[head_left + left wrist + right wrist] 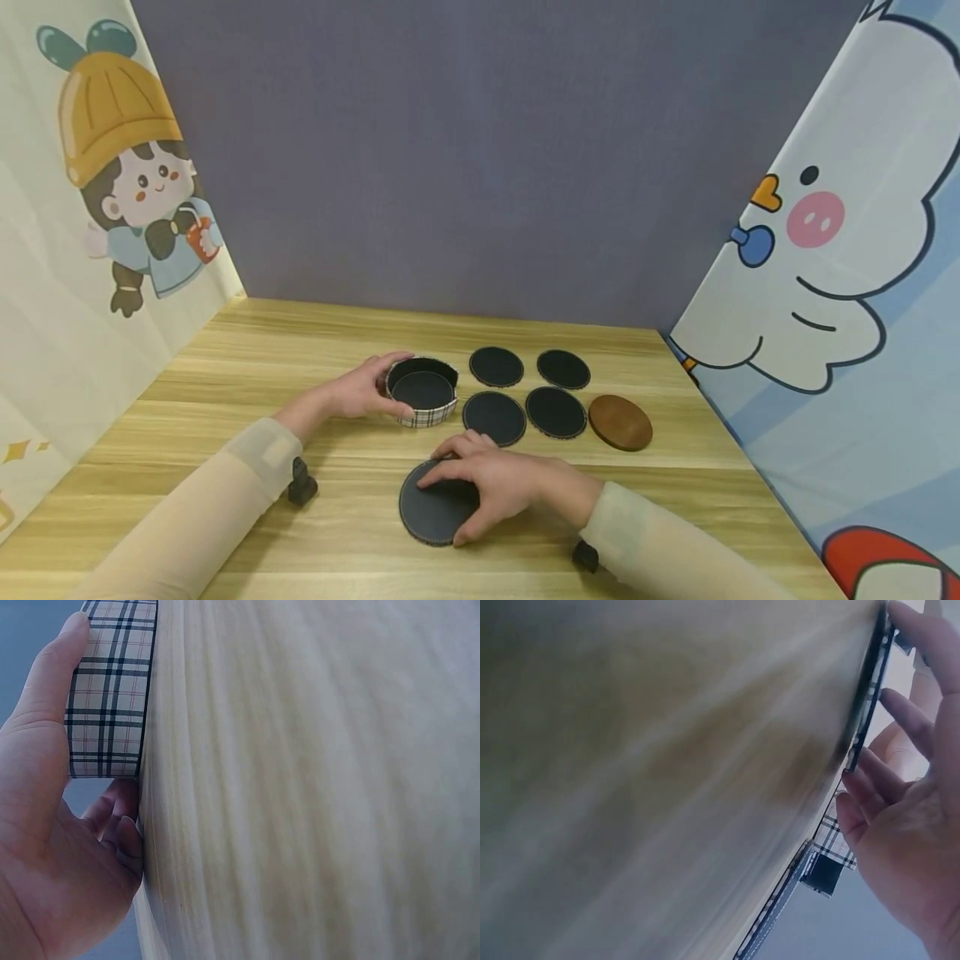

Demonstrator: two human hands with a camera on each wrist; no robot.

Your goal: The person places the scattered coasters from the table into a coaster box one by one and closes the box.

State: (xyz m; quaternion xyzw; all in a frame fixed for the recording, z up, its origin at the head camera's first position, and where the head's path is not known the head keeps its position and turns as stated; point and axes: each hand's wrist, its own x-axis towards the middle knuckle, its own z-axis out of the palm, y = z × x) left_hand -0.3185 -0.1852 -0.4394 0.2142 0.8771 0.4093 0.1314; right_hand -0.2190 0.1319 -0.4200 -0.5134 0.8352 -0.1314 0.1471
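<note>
A round coaster holder (435, 415) with plaid outer walls and a black inside sits left of the coasters. My left hand (367, 390) holds it from the left, thumb along the near wall; the plaid side (112, 690) fills the space beside the thumb in the left wrist view. Nearer to me, my right hand (502, 483) grips a black round coaster (431, 508) at its rim. The thumb is on its near edge, the index finger lies over the top, and other fingers reach the far edge. From the right wrist, that coaster's edge (870, 694) shows close over the table.
Several black coasters (495, 418) lie in two rows behind my right hand. At the right end of the nearer row is a brown wooden disc (621, 422). The wood-grain table (315, 329) meets a grey back panel (450, 167), with printed cloth walls on both sides.
</note>
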